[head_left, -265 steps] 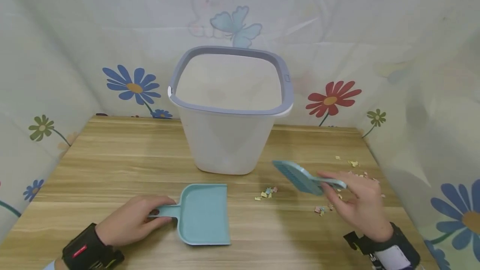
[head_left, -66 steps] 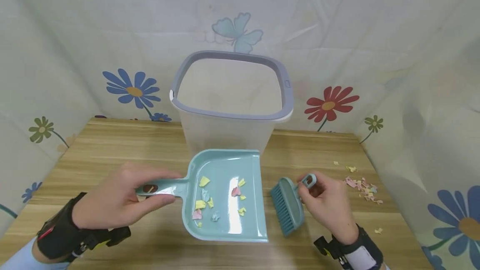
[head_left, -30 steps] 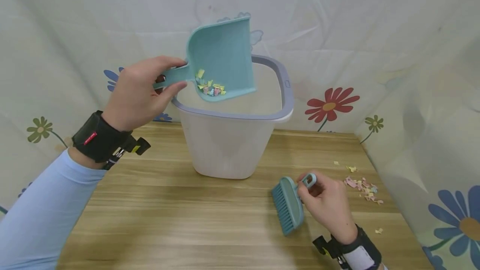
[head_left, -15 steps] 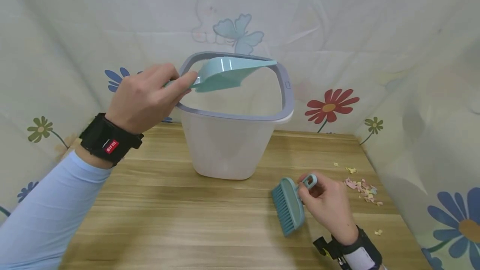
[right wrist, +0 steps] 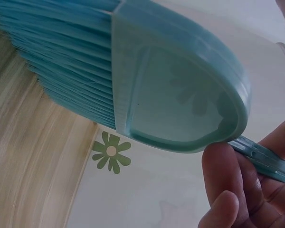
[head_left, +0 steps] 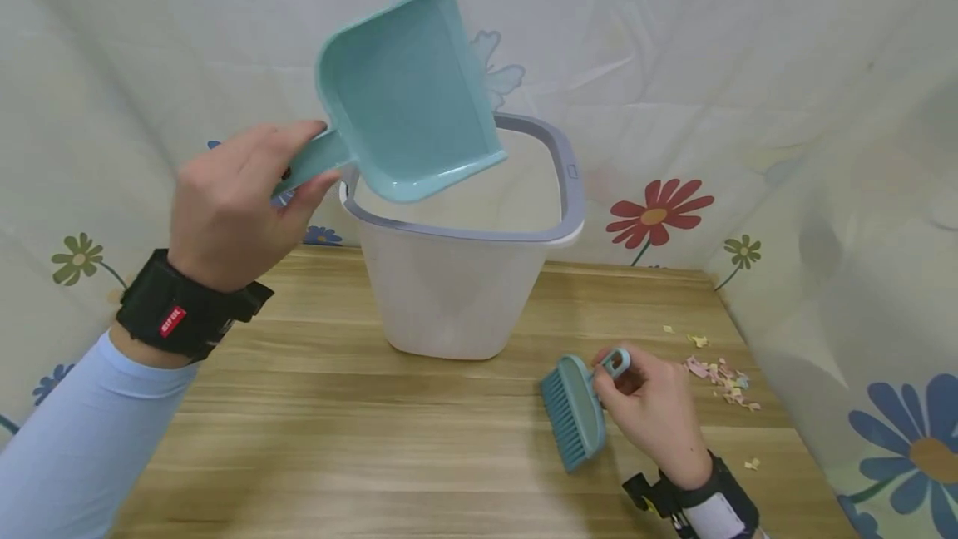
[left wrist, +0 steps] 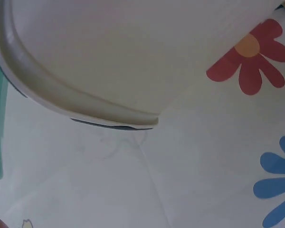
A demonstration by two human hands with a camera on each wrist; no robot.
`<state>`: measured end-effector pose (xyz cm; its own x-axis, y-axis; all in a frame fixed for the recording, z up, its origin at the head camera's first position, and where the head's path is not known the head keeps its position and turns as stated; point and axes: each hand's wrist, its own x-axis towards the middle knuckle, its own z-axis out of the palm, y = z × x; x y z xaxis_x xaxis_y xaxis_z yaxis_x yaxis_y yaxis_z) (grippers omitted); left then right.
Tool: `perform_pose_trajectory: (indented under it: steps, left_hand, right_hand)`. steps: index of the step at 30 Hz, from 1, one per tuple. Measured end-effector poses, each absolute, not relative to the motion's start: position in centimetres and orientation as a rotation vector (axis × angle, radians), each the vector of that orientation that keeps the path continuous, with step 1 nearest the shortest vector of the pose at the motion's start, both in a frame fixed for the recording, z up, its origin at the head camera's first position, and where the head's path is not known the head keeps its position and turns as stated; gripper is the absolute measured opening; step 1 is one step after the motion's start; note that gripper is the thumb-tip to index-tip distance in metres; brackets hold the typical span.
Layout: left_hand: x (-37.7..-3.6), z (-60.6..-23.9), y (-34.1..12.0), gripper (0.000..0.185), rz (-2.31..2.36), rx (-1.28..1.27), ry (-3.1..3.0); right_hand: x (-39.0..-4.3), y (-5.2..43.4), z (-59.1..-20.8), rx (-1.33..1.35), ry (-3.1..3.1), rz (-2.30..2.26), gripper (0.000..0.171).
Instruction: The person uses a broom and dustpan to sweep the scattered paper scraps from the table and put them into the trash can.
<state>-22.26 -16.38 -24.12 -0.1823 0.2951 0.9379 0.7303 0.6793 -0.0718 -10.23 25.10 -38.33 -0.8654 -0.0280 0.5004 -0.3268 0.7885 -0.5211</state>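
Wooden table (head_left: 314,406): it carried the bin, which served as the landmark for everything else.
Bin (head_left: 456,289): white and translucent with a grey rim, it stood at the back middle of the table, against the flowered cloth.
Dustpan (head_left: 407,94): teal, it was lifted above the bin's left rim and tipped up, its inside showing bare.
Change: half a second before, the pan lay turned over the bin's mouth; a second before, it held paper scraps. Now it had swung back upright with none in it, so I judged that load emptied into the bin.
Left hand (head_left: 235,202): to the left of the bin, its fingers were wrapped round the dustpan's handle.
Brush (head_left: 572,410): teal, it rested on the table in front of the bin and to its right, unmoved over the last second.
Right hand (head_left: 651,410): just right of the brush, its fingers pinched the looped handle.
Paper scraps (head_left: 722,377): a small heap lay well right of the bin, unswept.
Views: the right wrist view alone showed the brush (right wrist: 147,90) bristles close against the wood; the left wrist view showed only the bin's rim (left wrist: 76,102) from below, and no fingers.
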Motion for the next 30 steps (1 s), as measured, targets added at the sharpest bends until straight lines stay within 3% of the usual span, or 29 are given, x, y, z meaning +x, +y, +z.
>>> perform_pose_trajectory:
  steps: [6,10,20,30]
  left_hand:
    - [-20.3,-25.1,-17.3,0.059,-0.66,-0.815,-1.802]
    - [-18.8,-26.4,-17.5,0.063,-0.751,-0.916,-1.796]
    - [-15.1,-30.7,-16.9,0.05,-0.913,-1.225,-1.754]
    - [-13.2,-36.0,-16.1,0.036,-0.995,-1.362,-1.847]
  right_hand:
    - [-10.2,25.0,-38.4,0.255,-2.511,0.838,0.019]
    - [-10.2,25.0,-38.4,0.251,-2.512,0.842,0.019]
    - [-10.3,25.3,-38.6,0.243,-2.509,0.868,0.018]
    - [-10.4,25.3,-38.5,0.244,-2.517,0.844,0.018]
